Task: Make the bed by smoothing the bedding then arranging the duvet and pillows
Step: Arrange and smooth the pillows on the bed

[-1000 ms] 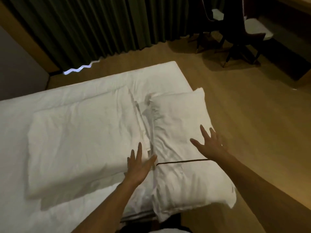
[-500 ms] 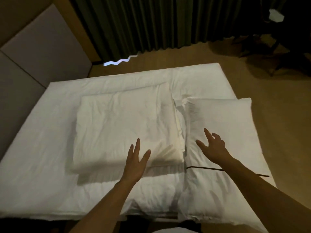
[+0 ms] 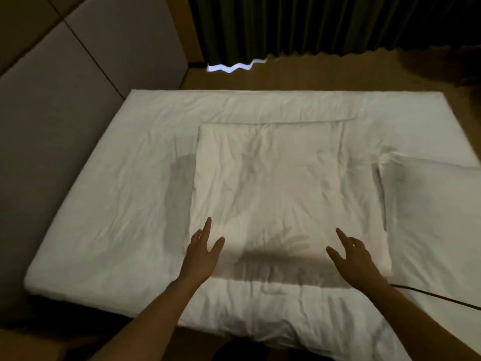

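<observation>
A white bed (image 3: pixel 109 194) with wrinkled bedding fills the head view. A folded white duvet (image 3: pixel 276 178) lies as a rectangle on its middle. A white pillow (image 3: pixel 429 212) rests at the bed's right side, next to the duvet. My left hand (image 3: pixel 201 252) hovers open over the duvet's near left corner, fingers spread. My right hand (image 3: pixel 354 256) hovers open over the duvet's near right corner. Neither hand holds anything. Their shadows fall on the duvet's near edge.
A padded headboard wall (image 3: pixel 78 69) runs along the bed's left side. Dark green curtains (image 3: pixel 312 24) hang beyond the far edge, above a strip of wooden floor (image 3: pixel 286 76). A thin dark cable (image 3: pixel 437 298) crosses the bedding near my right forearm.
The view has swung left, so the duvet is now centred and the pillow sits at the right edge. Both hands moved from the pillow's side to the duvet's near corners.
</observation>
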`<state>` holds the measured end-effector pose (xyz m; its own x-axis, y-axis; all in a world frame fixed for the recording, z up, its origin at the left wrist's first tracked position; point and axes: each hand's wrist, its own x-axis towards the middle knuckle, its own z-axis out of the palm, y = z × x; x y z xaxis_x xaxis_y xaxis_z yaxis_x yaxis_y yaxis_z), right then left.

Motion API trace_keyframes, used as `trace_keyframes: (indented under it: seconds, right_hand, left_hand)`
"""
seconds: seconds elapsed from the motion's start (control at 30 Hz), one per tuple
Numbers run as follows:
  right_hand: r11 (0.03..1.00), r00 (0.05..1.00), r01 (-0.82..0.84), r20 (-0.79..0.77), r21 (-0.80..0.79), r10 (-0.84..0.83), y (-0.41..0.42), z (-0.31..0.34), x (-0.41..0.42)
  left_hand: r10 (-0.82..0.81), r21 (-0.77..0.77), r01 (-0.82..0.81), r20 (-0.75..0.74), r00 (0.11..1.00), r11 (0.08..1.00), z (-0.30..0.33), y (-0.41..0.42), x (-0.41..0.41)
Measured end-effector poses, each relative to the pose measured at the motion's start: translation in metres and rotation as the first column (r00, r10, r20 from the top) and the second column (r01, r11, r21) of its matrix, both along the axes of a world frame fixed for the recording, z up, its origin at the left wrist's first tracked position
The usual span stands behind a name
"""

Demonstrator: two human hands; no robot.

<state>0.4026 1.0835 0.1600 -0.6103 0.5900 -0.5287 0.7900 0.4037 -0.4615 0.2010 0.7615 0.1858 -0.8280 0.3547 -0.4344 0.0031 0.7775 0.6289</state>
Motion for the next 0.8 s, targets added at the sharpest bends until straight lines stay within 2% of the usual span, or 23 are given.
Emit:
trace_keyframes:
  seconds: [0.17,0.33,0.4,0.43,0.57,0.7,0.8]
  right_hand:
    - [0.992,0.995,-0.088,0.062,0.093,0.083,0.009,-0.032,-0.033]
    - [0.881,0.958,-0.287,0.131,0.377,0.256,0.07,-0.087,-0.109]
    - [0.85,0.93,-0.362,0.213,0.384,0.3,0.099,-0.111,-0.143]
    - [0.853,0.922,-0.377,0.233,0.362,0.309,0.108,-0.119,-0.157]
    - [0.884,0.938,-0.327,0.226,0.334,0.262,0.155,-0.141,-0.181]
    - [0.942,0.978,-0.119,0.203,0.313,0.056,0.205,-0.142,-0.178]
    - [0.955,0.994,0.005,0.099,0.297,-0.036,0.231,-0.15,-0.169]
  left_hand:
    - [-0.23,-0.221,0.201,-0.114,0.967,0.954,-0.044,0.003,-0.072]
    - [-0.562,-0.534,0.382,-0.224,0.796,0.754,-0.127,0.051,-0.164]
    - [-0.637,-0.574,0.407,-0.28,0.718,0.711,-0.165,0.07,-0.194]
    - [-0.645,-0.573,0.414,-0.283,0.71,0.707,-0.178,0.076,-0.205]
    - [-0.49,-0.496,0.319,-0.264,0.831,0.808,-0.206,0.101,-0.241]
    - [-0.349,-0.37,0.254,-0.219,0.911,0.894,-0.205,0.101,-0.262]
    - [-0.188,-0.216,0.141,-0.212,0.959,0.966,-0.21,0.098,-0.28]
